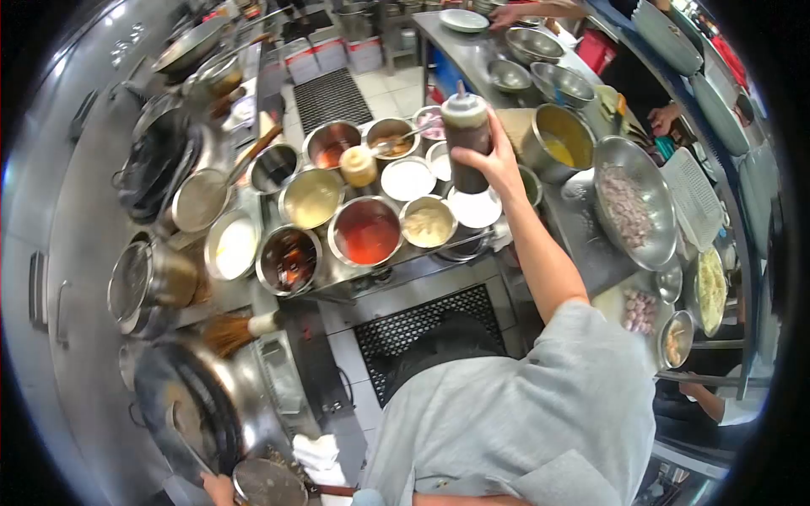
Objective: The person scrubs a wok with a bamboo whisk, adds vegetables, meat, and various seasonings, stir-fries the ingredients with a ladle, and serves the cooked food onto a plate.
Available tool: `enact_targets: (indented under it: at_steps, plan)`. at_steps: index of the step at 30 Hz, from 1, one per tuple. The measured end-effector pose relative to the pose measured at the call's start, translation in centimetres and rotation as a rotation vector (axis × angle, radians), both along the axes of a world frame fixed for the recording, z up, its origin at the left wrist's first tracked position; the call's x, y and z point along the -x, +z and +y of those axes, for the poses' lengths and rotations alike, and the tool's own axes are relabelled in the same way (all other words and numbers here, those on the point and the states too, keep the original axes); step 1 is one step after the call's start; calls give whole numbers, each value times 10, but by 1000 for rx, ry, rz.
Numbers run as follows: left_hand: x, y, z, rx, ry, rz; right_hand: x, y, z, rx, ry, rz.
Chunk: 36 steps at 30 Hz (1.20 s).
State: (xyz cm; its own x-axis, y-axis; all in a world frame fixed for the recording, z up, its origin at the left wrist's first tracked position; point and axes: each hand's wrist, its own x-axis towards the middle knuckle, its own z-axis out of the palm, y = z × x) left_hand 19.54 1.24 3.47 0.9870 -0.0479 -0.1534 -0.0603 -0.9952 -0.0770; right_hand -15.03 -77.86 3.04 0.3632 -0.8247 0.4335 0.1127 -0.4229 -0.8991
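My right hand (496, 160) is wrapped round a dark squeeze bottle (468, 139), upright above the right end of a row of metal containers. Below and left of it are a container of white powder (408, 179), one of red sauce (365, 230) and a smaller squeeze bottle (359, 166) with yellowish contents. At the bottom left, my left hand (218, 488) is closed on the handle of a ladle (187, 426). The ladle's bowl lies inside a large dark wok (181, 405). A round strainer (270, 482) is beside this hand.
A bamboo brush (239, 334) lies above the wok. On the right counter stand a pot of yellow liquid (558, 143) and a big bowl of chopped food (633, 202). Other people's hands (665, 118) show at the upper right. A black mat (430, 325) covers part of the floor.
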Motion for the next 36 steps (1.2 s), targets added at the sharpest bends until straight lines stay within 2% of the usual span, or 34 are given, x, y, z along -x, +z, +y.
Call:
enact_targets:
  at_steps: [2, 4, 5, 6, 7, 8, 9, 11, 12, 13, 14, 15, 16, 17, 18, 19, 21, 22, 24, 25, 27, 28, 29, 31, 33, 36]
  plan:
    - [22, 16, -35, -31, 64, 66, 24, -12, -61, 106, -188, 81]
    - [37, 25, -34, -84, 160, 140, 29, -34, -100, 134, -327, 140]
    - [34, 20, -25, -262, 138, 109, 32, -52, -122, 145, -347, 185]
    - [62, 30, -65, -327, 137, -32, 35, -71, -141, 164, -396, 279]
    - [72, 46, -97, -328, 43, 81, 37, -92, -153, 183, -422, 374]
    - [100, 47, -129, -274, -168, -98, 45, -108, -163, 101, -382, 458]
    - [139, 63, -198, 7, -296, -161, 43, -119, -169, 26, -327, 550]
    - [197, 55, -274, 812, -147, 265, 50, -136, -168, 127, -376, 751]
    - [223, 46, -307, 922, -206, 472, 55, -138, -169, 205, -381, 682]
    - [249, 5, -310, 1024, -278, 607, 59, -139, -170, 285, -385, 617]
    - [268, -23, -324, 1039, -283, 846, 72, -146, -188, 373, -275, 618]
    - [290, -63, -333, 973, -238, 924, 76, -126, -161, 184, -87, 453]
    - [312, -112, -335, 820, -274, 923, 87, -122, -146, 83, -166, 436]
    - [337, -167, -328, 688, -400, 794, 99, -117, -130, -19, -243, 411]
    - [363, -216, -322, 560, -356, 821, 93, -91, -73, -83, -173, 316]
    - [375, -236, -321, 475, -226, 958, 108, -99, -54, -81, -29, 183]
    - [411, -294, -308, 315, -67, 930, 93, -84, 53, -35, 253, 496]
    - [427, -318, -301, 201, 40, 939, 81, -85, 100, -61, 474, 743]
    - [443, -348, -288, 10, 237, 1026, 63, -135, 166, -385, 952, 990]
    - [447, -359, -282, 22, 337, 1093, 63, -179, 173, -523, 1052, 1160]
    - [454, -378, -268, 48, 534, 1227, 50, -272, 165, -218, 1118, 1300]
    - [451, -404, -269, 56, 557, 1250, 31, -348, 136, -391, 1041, 1189]
    - [461, -413, -260, 35, 586, 1278, 21, -399, 113, -584, 961, 1065]
    - [445, -418, -260, 46, 622, 1293, -33, -417, 96, -670, 758, 1041]
    - [425, -421, -263, 125, 628, 1267, -78, -438, 72, -611, 660, 883]
    - [417, -455, -279, 53, 567, 1081, -133, -447, 35, -386, 477, 796]
